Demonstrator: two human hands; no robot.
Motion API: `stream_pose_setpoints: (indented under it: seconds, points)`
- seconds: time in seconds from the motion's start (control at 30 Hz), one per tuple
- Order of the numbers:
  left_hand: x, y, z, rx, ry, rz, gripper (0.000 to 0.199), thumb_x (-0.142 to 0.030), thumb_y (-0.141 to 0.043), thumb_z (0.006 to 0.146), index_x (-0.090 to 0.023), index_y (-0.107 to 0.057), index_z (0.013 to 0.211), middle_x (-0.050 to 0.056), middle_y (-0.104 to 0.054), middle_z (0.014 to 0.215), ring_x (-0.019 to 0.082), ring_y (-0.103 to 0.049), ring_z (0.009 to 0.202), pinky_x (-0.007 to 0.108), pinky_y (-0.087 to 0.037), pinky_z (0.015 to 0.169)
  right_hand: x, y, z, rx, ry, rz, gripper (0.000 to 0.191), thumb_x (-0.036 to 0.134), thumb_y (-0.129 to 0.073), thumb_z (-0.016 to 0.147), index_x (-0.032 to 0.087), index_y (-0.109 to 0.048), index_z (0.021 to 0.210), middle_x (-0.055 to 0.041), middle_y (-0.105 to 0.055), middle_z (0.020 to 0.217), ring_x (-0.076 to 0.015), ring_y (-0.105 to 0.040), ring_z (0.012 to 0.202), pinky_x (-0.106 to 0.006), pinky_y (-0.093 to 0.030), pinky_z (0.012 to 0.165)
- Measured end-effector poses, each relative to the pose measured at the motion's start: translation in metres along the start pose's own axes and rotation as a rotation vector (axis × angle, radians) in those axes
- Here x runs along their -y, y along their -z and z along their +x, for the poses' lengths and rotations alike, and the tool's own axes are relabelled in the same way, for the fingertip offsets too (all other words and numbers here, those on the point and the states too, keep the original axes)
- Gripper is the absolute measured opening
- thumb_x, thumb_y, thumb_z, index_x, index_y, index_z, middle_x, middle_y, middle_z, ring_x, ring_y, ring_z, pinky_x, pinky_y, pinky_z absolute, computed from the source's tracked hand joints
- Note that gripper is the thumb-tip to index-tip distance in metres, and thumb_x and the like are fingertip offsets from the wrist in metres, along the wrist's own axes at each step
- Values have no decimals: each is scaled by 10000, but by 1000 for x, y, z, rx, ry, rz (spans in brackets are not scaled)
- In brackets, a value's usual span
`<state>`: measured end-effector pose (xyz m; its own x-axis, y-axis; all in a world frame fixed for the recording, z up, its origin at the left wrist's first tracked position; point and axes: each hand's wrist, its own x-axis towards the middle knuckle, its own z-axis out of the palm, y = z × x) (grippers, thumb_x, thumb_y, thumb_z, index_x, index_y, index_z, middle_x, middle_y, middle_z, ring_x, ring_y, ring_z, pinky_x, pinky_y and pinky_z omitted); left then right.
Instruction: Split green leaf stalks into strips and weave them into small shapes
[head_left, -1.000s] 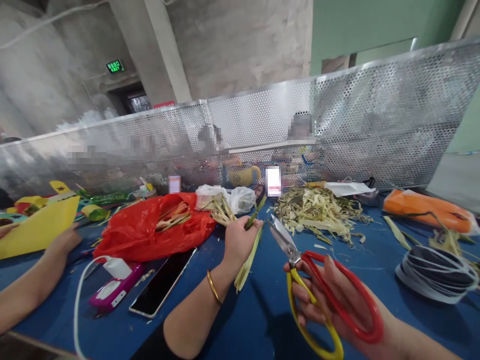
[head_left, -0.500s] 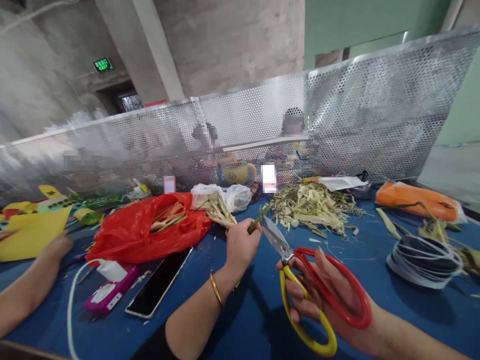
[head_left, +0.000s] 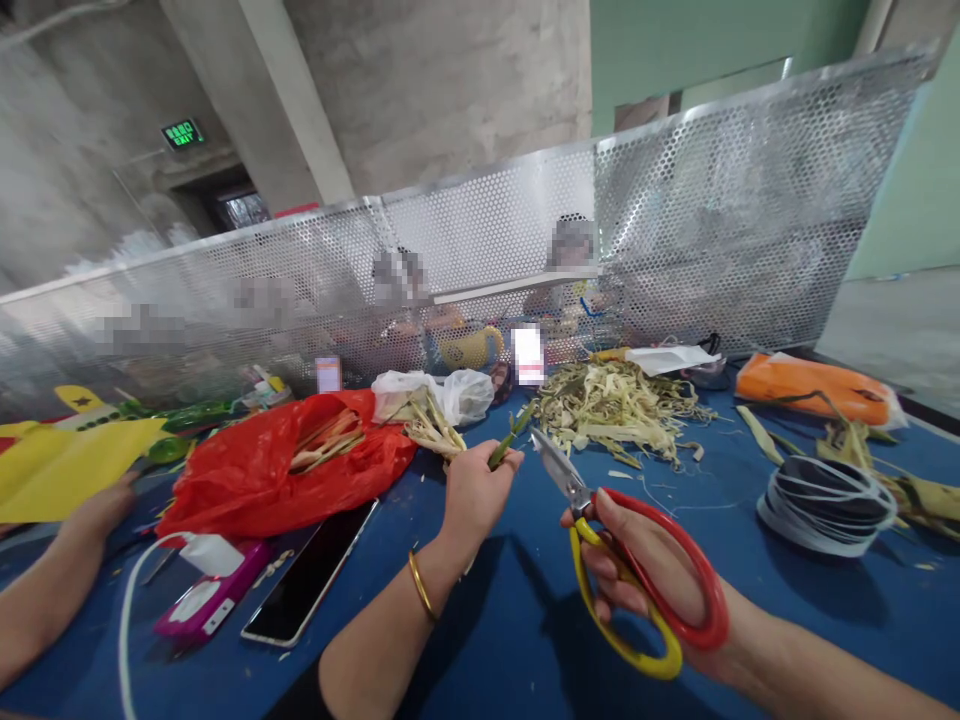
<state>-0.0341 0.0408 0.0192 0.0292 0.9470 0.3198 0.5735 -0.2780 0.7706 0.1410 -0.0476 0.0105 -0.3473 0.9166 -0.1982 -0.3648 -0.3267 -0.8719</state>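
Above a blue tabletop (head_left: pixel 472 670), the right hand (head_left: pixel 656 568) wraps red-and-yellow-handled metal scissors (head_left: pixel 561 472), the left hand (head_left: pixel 478 492), fingers closed, pinches a narrow green leaf strip (head_left: pixel 511 438) just beside the blade tips, and tangled pale-green leaf scraps (head_left: pixel 615 410) lie farther back.

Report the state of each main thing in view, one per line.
Left hand, closed on a green husk strip
Right hand, gripping scissors
Scissors, blades at most slightly parted
Red plastic bag, open, pale strips showing
Flat smartphone, screen dark
Magenta power strip, white charger plugged in
Husk pile, loose, tangled
White cord, coiled
Orange package, lying flat
Upright phone behind the bag, screen lit
Exit sign, lit green
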Motion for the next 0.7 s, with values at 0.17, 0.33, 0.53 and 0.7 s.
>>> stream_pose_setpoints:
  seconds: [0.17,0.33,0.53,0.7]
  points:
    - [-5,6,-1,175,345,-527,284,-406,-723,645,-146,-627,707,-103,-290,443,54,-202,417,217,-154,434,8,33,12,-286,219,-1150,318,523,-585,804,225,-568,915,8,-565,615,-162,-536,548,-259,-365,512]
    - [-4,7,-2,321,498,-790,329,-381,-789,575,-129,-619,701,-127,-223,443,26,-116,406,205,-52,412,13,56,17,-290,229,-1941,173,263,-477,854,178,-615,915,-117,-666,795,-246,-635,662,-294,-343,548]
    - [-8,-4,-11,402,555,-853,334,-376,-793,582,-122,-632,726,-130,-224,432,19,-117,397,201,-52,407,22,42,15,-327,351,-1876,221,288,-473,873,185,-654,799,-108,-637,847,-241,-614,766,-306,-376,609]
    - [-15,-13,-22,452,591,-854,315,-368,-782,567,-161,-568,667,-127,-251,410,22,-131,378,209,-45,404,22,12,33,-145,246,-1009,327,494,-536,832,184,-621,773,18,-516,566,-128,-487,512,-245,-348,489]
